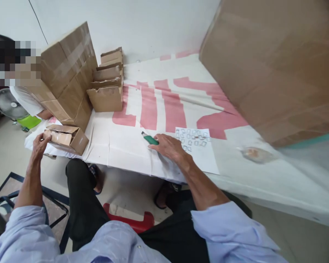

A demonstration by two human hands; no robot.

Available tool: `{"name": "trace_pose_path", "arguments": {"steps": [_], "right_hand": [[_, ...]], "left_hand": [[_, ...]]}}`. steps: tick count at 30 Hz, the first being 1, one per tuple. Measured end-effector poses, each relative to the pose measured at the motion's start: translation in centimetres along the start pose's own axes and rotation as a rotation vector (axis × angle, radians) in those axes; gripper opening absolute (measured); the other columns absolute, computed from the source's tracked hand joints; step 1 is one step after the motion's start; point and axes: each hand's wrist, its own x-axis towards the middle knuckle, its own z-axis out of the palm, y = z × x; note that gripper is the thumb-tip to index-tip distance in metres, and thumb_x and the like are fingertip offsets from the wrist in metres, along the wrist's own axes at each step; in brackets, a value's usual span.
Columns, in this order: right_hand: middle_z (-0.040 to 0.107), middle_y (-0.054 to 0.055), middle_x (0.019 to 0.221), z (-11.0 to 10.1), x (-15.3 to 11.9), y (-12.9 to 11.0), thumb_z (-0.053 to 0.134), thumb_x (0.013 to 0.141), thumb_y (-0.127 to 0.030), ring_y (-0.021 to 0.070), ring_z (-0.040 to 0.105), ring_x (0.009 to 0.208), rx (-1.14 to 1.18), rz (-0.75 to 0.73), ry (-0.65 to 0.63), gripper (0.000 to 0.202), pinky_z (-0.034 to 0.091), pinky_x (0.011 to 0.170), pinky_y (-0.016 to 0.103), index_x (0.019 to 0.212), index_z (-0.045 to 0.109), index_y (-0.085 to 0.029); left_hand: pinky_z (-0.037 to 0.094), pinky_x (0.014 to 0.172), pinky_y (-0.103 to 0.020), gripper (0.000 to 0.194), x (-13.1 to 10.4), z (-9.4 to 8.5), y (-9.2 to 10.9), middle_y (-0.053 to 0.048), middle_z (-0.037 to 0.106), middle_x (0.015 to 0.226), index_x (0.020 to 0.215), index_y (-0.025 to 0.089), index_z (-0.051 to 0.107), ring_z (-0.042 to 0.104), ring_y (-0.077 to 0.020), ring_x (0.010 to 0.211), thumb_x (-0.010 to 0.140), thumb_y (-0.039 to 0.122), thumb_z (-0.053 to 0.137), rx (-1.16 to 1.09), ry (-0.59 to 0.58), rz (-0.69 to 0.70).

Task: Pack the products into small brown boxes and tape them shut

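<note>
The table (104, 142) bears the small carton (72, 140) at its left front edge; the left hand (41, 143) touches its end, fingers seemingly pinched there. The right hand (168, 145) closes around the green cutter (150, 139), beside the paper (205, 157).

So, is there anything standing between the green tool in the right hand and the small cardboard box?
Nothing visible does. Between the green tool in the right hand and the small cardboard box lies only creased white table cover. The left hand is at the box's far end; the open cardboard bins stand farther back.
</note>
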Motion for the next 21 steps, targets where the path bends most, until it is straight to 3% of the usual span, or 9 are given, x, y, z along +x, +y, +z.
{"name": "trace_pose_path", "arguments": {"steps": [5, 10, 13, 16, 21], "right_hand": [[0.076, 0.014, 0.123, 0.2, -0.3, -0.3, 0.062, 0.095, -0.030, 0.0307, 0.070, 0.113, -0.032, 0.019, -0.004, 0.027, 0.045, 0.081, 0.035, 0.117, 0.073, -0.018], [0.077, 0.014, 0.121, 0.5, -0.3, -0.5, 0.062, 0.096, -0.026, 0.0291, 0.071, 0.111, -0.015, 0.026, 0.048, 0.027, 0.044, 0.081, 0.033, 0.119, 0.073, -0.018], [0.077, 0.015, 0.125, 0.6, -0.3, -0.5, 0.063, 0.097, -0.027, 0.0298, 0.071, 0.111, 0.007, 0.028, 0.061, 0.028, 0.045, 0.082, 0.033, 0.121, 0.072, -0.018], [0.076, 0.016, 0.127, 0.8, -0.1, -0.4, 0.063, 0.097, -0.028, 0.0310, 0.071, 0.113, 0.010, 0.012, 0.074, 0.031, 0.047, 0.084, 0.034, 0.125, 0.072, -0.017], [0.077, 0.015, 0.126, 1.7, 0.3, 0.3, 0.065, 0.097, -0.030, 0.0311, 0.072, 0.113, 0.030, -0.013, 0.117, 0.031, 0.049, 0.085, 0.035, 0.125, 0.072, -0.018]], "left_hand": [[0.056, 0.081, -0.036, 0.078, -1.9, 0.6, 0.2, -0.006, 0.071, 0.104, 0.119, 0.014, 0.069, 0.064, -0.0236, 0.092, 0.060, 0.065, 0.074, -0.085, -0.090, -0.058], [0.056, 0.086, -0.039, 0.085, -5.6, 2.4, 2.4, -0.009, 0.071, 0.113, 0.123, 0.016, 0.065, 0.065, -0.0274, 0.100, 0.058, 0.068, 0.082, -0.172, -0.209, -0.013], [0.057, 0.089, -0.040, 0.079, -7.4, 3.5, 3.7, -0.009, 0.070, 0.117, 0.115, 0.020, 0.061, 0.066, -0.0302, 0.109, 0.057, 0.066, 0.090, -0.267, -0.363, 0.060], [0.058, 0.095, -0.040, 0.080, -8.1, 4.7, 4.4, -0.009, 0.066, 0.129, 0.102, 0.024, 0.054, 0.064, -0.0330, 0.125, 0.046, 0.057, 0.099, -0.465, -0.542, 0.141], [0.057, 0.099, -0.042, 0.094, -8.8, 6.9, 4.7, -0.011, 0.068, 0.122, 0.117, 0.023, 0.054, 0.064, -0.0372, 0.125, 0.039, 0.046, 0.101, -0.582, -0.661, 0.087]]}}
